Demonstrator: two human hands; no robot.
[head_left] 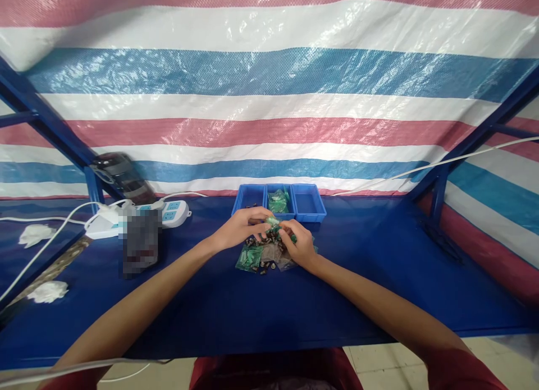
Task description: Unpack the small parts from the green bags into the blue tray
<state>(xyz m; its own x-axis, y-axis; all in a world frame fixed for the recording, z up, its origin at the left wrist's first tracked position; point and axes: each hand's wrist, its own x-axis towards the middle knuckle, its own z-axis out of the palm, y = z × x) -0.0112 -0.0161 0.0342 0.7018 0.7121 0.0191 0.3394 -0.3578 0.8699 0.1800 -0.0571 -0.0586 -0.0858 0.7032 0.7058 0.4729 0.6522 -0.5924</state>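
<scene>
My left hand [246, 226] and my right hand [300, 243] meet over a pile in the middle of the table. Pinched between their fingertips is a small greenish plastic bag [273, 222], partly covered by the fingers. Beneath them lie small dark metal-looking parts [266, 266], too small to name. A flat green bag [249, 257] rests at the pile's left side, beside a clear bag [272, 253]. Just behind the hands stand three blue bins: the left bin [249, 195] is partly hidden by my left hand, the middle bin [279, 216] holds green bags, and the right bin [309, 202] shows its bare floor.
A white power strip [179, 215] with plugged-in cables lies at the left, near a dark blurred-out object [141, 241] and a dark bottle-like container [124, 174]. Crumpled white tissue [48, 292] is at the far left. Blue metal posts [438, 191] flank the blue table [357, 300].
</scene>
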